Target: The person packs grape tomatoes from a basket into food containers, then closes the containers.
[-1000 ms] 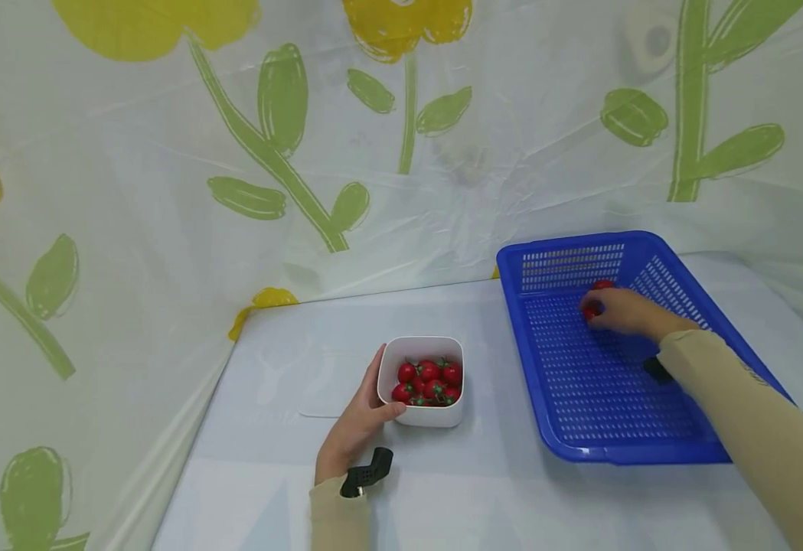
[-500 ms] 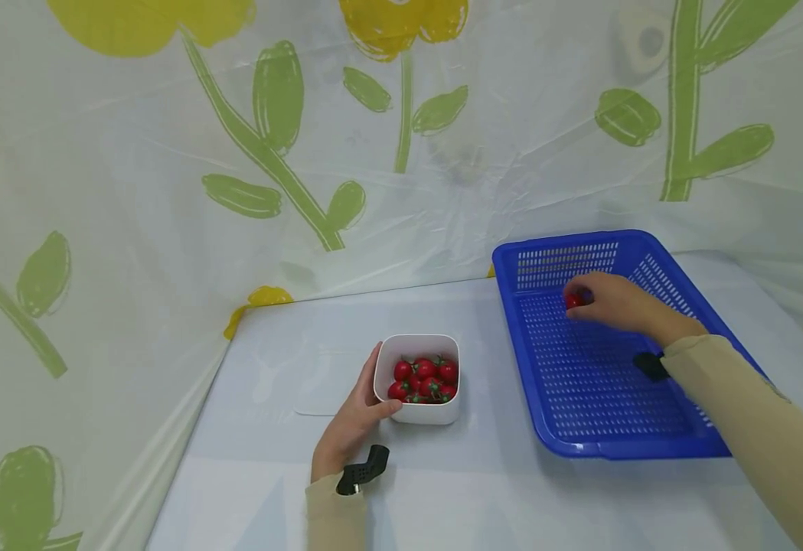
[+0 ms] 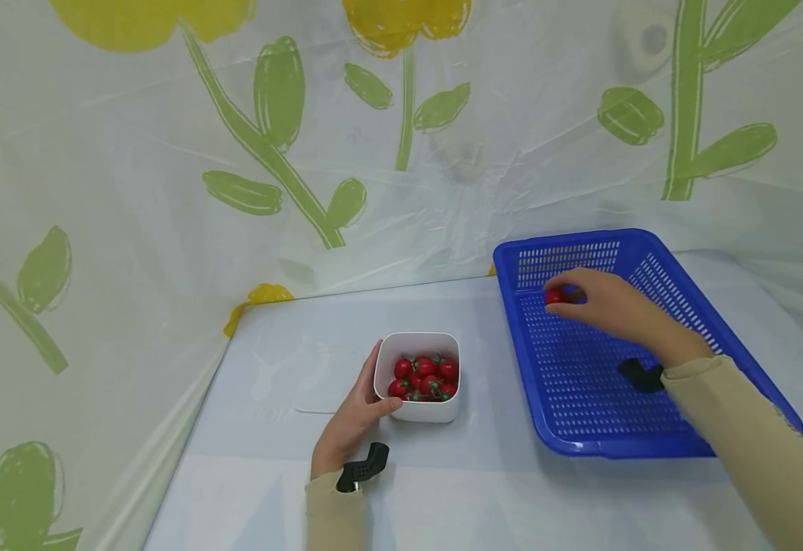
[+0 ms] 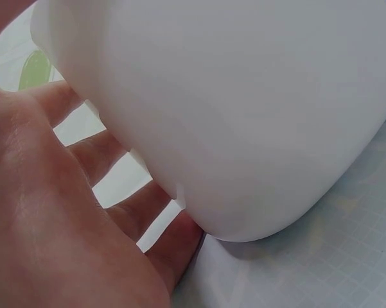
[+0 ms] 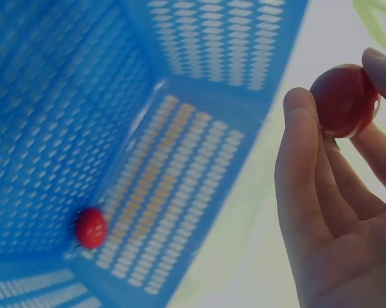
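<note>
Between thumb and fingertips, my right hand [image 3: 611,306] pinches a cherry tomato [image 3: 554,296]; it is raised over the far part of a blue plastic basket [image 3: 546,413]. The right wrist view shows this tomato [image 5: 345,101] up close, held apart from the basket. Another cherry tomato [image 5: 91,228] lies in a bottom corner of the basket; in the head view the hand hides it. My left hand [image 3: 353,421] holds a white square container [image 3: 425,412] at its left side, thumb by the front rim and fingers along the wall. Several cherry tomatoes [image 3: 425,367] with green stems fill its bottom.
All of this stands on a white-covered table [image 3: 456,490]. A flat, pale, translucent sheet [image 3: 325,375] lies left of the container. Behind the table hangs a white curtain [image 3: 408,214] with yellow flowers and green leaves.
My right hand has lifted the cherry tomato from the basket's bottom and moved it left, toward the basket's left rim. The left hand and the white container have stayed in place.
</note>
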Demonstrator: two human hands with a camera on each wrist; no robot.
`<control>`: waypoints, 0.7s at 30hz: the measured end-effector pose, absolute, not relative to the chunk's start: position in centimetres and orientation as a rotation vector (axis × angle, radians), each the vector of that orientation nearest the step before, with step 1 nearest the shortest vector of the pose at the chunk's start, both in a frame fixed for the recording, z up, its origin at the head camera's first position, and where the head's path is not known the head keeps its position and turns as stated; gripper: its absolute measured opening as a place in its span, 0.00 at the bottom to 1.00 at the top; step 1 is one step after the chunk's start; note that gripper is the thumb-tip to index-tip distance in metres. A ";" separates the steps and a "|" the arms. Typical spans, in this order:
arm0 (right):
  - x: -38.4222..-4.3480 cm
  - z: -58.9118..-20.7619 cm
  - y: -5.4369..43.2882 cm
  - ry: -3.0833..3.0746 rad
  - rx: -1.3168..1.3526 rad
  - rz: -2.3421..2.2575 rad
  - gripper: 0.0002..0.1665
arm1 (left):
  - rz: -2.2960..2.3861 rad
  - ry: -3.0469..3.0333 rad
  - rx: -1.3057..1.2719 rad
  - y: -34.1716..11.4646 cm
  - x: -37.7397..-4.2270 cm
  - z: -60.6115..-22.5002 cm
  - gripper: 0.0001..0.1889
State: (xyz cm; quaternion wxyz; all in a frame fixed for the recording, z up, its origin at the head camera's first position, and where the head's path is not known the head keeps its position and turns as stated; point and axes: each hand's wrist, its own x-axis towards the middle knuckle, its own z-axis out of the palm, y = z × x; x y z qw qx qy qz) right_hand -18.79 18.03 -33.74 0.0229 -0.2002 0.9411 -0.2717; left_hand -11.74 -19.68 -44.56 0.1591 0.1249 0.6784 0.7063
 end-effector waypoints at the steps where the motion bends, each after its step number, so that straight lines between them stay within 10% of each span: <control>1: -18.5 -33.6 17.8 2.916 -0.625 -0.854 0.25 | 2.021 1.936 0.361 -19.7 -11.8 -44.6 0.44; 21: -14.2 -31.8 12.8 2.924 -0.715 -1.164 0.23 | 2.068 1.889 0.394 -19.7 -11.8 -44.9 0.44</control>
